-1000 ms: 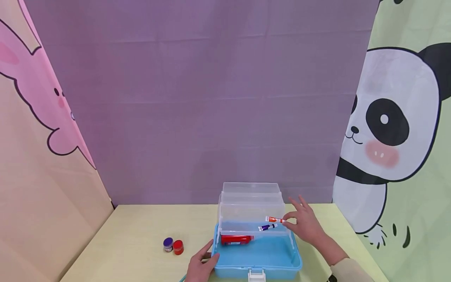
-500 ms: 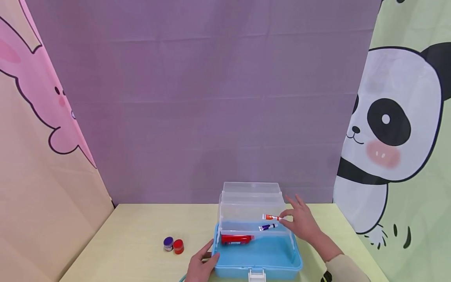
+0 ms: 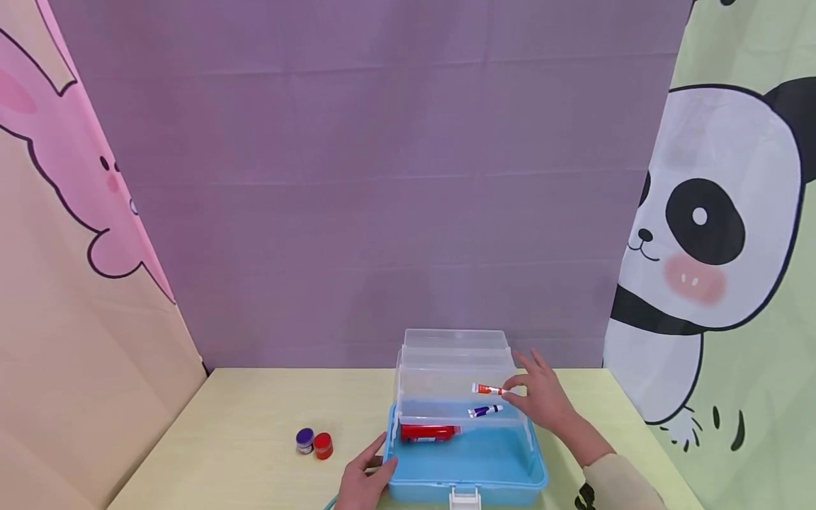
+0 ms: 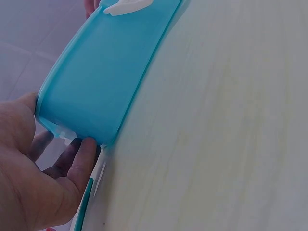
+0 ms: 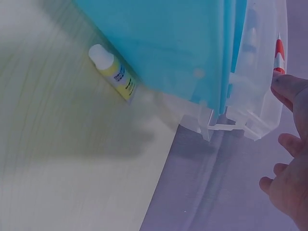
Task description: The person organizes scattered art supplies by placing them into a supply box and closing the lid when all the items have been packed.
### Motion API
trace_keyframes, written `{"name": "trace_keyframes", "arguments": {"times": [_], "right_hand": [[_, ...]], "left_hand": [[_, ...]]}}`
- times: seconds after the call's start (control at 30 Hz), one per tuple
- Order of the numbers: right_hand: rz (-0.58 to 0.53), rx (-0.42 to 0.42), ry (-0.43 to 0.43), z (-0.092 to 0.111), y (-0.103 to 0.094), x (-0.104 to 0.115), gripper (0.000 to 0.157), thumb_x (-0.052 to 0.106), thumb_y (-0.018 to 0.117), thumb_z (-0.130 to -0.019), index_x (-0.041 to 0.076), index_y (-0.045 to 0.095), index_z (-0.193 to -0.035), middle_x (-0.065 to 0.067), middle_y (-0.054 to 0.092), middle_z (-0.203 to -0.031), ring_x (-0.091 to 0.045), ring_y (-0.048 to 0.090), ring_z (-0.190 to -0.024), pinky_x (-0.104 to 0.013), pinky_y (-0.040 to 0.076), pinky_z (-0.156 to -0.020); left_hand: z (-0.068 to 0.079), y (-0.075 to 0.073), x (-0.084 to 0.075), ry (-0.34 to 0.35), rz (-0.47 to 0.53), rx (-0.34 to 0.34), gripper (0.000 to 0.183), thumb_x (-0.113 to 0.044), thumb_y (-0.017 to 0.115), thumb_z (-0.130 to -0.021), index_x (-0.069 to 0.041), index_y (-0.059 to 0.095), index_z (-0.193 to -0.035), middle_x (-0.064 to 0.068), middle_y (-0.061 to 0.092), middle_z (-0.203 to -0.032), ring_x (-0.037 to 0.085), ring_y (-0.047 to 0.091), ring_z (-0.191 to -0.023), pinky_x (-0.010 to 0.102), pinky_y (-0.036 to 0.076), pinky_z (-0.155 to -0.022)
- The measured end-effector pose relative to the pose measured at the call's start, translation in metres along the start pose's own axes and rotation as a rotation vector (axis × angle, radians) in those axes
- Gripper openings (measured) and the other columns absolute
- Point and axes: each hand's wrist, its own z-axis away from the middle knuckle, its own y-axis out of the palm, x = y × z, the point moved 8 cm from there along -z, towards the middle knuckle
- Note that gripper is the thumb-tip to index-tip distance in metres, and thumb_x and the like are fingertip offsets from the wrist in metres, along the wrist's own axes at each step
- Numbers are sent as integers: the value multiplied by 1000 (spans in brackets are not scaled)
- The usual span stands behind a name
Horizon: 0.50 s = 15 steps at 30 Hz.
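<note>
A blue plastic storage box (image 3: 468,460) with raised clear trays (image 3: 455,379) stands at the front of the table. My left hand (image 3: 365,478) grips its left side; in the left wrist view the fingers (image 4: 83,161) reach around the box's end. My right hand (image 3: 542,397) pinches the end of an orange-and-white paint tube (image 3: 487,389) between thumb and forefinger, over the trays. The other fingers are spread. Just below that tube, a purple paint tube (image 3: 486,411) lies in a clear tray. A red bottle (image 3: 426,433) lies on its side inside the box.
Left of the box, a purple-lidded jar (image 3: 304,440) and a red jar (image 3: 323,446) stand side by side. In the right wrist view, a yellow paint tube (image 5: 114,72) with a white cap lies against the box. A white latch (image 3: 465,499) projects at the front.
My right hand has carried the orange paint tube a little left and upward, farther over the clear trays. The left hand and the box have stayed in place.
</note>
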Motion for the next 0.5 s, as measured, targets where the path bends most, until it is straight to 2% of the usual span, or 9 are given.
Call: {"name": "trace_keyframes", "arguments": {"times": [0.37,0.5], "right_hand": [[3,3,2,-6,5,5,8,23,83,-77,22,76,-81,-20,49,-140,-52,28,-135,-70,34,-95],[-1,3,0,-5,5,5,7,22,83,-77,21,77,-81,-21,49,-140,-51,29,-134,-70,34,-95]], "left_hand": [[-1,0,2,-14,3,10,64,-27,70,-91,-6,44,-145,14,60,-104,24,60,-85,42,57,-77],[-2,2,2,-1,-7,26,65,-30,69,-91,-5,44,-145,14,61,-104,23,60,-85,42,57,-77]]}}
